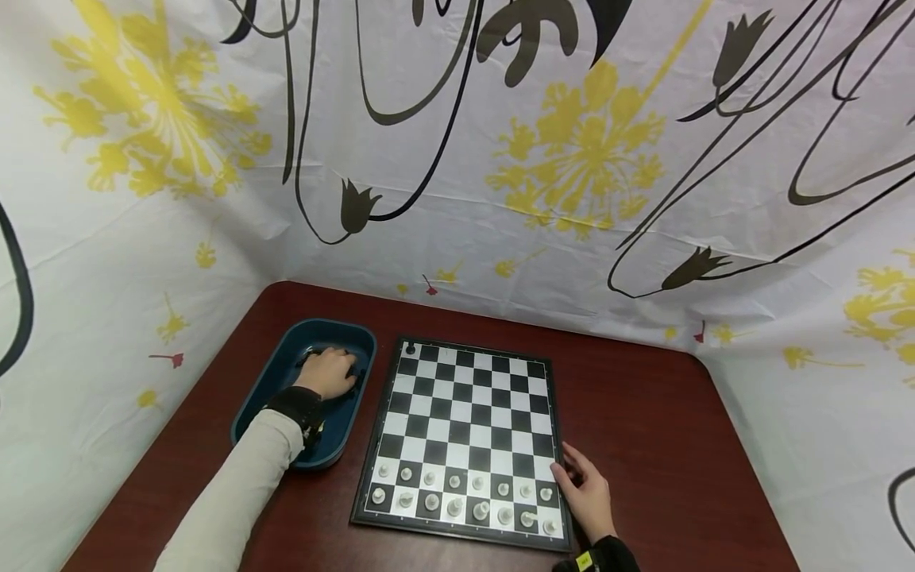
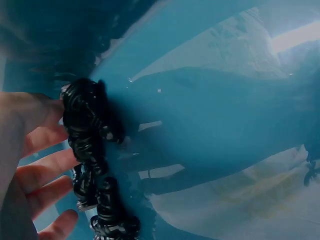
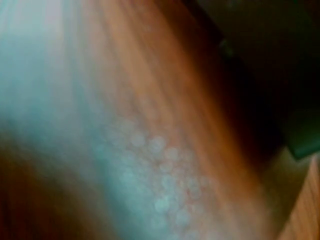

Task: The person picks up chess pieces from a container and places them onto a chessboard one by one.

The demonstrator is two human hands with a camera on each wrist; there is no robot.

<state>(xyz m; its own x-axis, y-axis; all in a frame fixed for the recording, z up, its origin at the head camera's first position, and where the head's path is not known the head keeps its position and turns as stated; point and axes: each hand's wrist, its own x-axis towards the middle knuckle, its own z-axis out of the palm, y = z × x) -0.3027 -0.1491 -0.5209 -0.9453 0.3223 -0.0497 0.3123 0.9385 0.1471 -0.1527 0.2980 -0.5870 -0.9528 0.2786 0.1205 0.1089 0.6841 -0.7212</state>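
Note:
My left hand (image 1: 327,373) reaches down into a blue plastic tray (image 1: 339,425) left of the chessboard. In the left wrist view, its spread fingers (image 2: 47,170) lie against a heap of glossy black chess pieces (image 2: 85,115) along the tray's side. The chessboard (image 1: 461,413) lies flat, and one black chess piece (image 1: 411,349) stands in its far left corner. Two rows of white chess pieces (image 1: 454,507) line the near side. Beside the board's right edge rests my right hand (image 1: 588,492), thumb at the border and fingers extended. The right wrist view is blurred.
A dark red table (image 1: 636,421) carries the tray and the board, which stand side by side with a narrow gap. White cloth (image 1: 443,175) with yellow and grey flower prints hangs behind the table and at both sides.

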